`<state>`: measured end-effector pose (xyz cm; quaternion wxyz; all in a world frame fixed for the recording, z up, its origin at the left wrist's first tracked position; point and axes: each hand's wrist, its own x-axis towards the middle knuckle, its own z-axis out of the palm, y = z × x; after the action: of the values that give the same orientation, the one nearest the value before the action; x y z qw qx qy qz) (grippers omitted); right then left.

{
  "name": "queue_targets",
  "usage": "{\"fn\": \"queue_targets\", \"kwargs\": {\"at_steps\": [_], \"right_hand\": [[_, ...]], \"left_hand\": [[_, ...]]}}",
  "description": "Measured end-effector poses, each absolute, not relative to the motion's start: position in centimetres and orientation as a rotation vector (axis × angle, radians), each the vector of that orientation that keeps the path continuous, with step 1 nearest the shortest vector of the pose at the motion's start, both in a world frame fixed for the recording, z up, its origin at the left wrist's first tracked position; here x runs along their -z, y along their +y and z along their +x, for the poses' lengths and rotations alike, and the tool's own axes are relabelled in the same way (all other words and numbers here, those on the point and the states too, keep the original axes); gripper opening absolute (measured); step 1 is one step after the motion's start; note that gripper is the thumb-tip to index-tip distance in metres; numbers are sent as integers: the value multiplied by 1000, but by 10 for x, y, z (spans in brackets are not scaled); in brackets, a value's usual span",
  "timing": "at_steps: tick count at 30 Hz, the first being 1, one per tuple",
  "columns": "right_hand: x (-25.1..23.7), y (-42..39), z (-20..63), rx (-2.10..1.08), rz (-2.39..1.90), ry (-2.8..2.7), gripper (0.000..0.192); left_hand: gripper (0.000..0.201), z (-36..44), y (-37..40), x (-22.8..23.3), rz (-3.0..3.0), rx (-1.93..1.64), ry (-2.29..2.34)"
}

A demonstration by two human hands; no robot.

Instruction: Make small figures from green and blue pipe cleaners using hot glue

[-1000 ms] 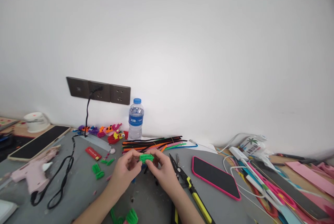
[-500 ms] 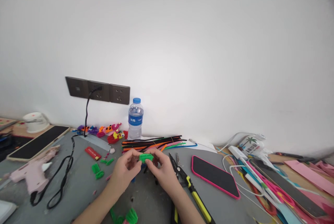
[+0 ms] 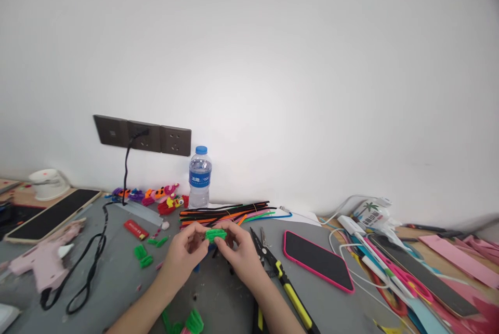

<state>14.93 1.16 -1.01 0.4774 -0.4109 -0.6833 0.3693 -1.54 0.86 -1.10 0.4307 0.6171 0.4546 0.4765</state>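
Hands meet low at centre of view, forearms coming up from the bottom edge and converging over the grey worktop (image 3: 117, 282). Left hand (image 3: 181, 258): palm turned inward, fingers curled, thumb and fingertips pinched on the left end of the green pipe-cleaner piece (image 3: 215, 235). Right hand (image 3: 244, 258): mirrored pose, knuckles toward the camera, grip clamped on the right end of the same piece. Both grips closed on it; the piece is held just above the worktop, between the two hands.

Green pipe-cleaner piece: bright green, fuzzy, short and wide, folded or coiled into a compact lump; exact shape too small to tell. It lies roughly level.

Around: bundle of pipe cleaners (image 3: 230, 213) (black, orange, pink, green) just behind the hands; yellow-handled pliers (image 3: 283, 284) beside the right hand; pink-cased phone (image 3: 317, 260) further right; small green bits (image 3: 143, 256) left of the left hand; water bottle (image 3: 200, 177) against the wall.
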Motion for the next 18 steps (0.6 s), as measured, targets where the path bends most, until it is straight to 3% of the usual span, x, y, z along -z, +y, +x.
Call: {"fn": "queue_targets", "kwargs": {"at_steps": [18], "right_hand": [[7, 11, 149, -907, -1010, -1674, 16]], "left_hand": [[10, -14, 6, 4, 1531, -1202, 1147]]}}
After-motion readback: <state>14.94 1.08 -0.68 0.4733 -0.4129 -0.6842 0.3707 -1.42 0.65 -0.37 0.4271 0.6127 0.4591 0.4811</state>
